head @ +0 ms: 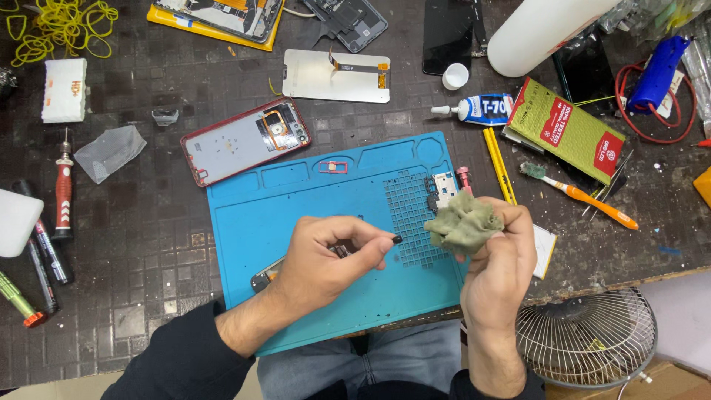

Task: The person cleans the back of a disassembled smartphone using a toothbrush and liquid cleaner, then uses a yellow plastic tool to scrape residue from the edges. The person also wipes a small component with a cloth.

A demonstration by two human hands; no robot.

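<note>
- A white block (64, 90) and a tangle of yellow rubber bands (59, 26) are lying at the far left of the dark workbench (133, 244), with a red-handled screwdriver (64, 185) and black markers (50, 255) lying nearer the front edge.
- A crumpled clear plastic bag (111, 152) is resting just right of the screwdriver.
- A red-framed phone body (246, 141) is lying back-side open, touching the top left corner of the blue silicone repair mat (259, 215).
- The left hand (326, 259) is hovering over the middle of the mat, its thumb and forefinger pinching shut on a small black part (397, 239); a phone piece (268, 274) is lying on the mat, partly hidden under this hand.
- A white screen panel with an orange flex cable (337, 74) is lying beyond the mat, well apart from the hands.
- A small circuit board (443, 187) is sitting on the mat's gridded section, just above the cloth.
- The right hand (500, 267) is being held up at the mat's right edge, fingers curled closed around a crumpled green cloth (464, 222), just right of the black part and not touching it.
- A glue tube (478, 109) and a small white cap (455, 76) are lying beyond the mat's right corner, beside a big white cylinder (541, 30).
- A yellow ruler (498, 163), a green packet (566, 126) and an orange-handled toothbrush (585, 196) are lying right of the mat.
- A blue tool with a red cord (655, 74) is resting at the far right, and a wire fan guard (585, 337) is showing below the bench edge.
</note>
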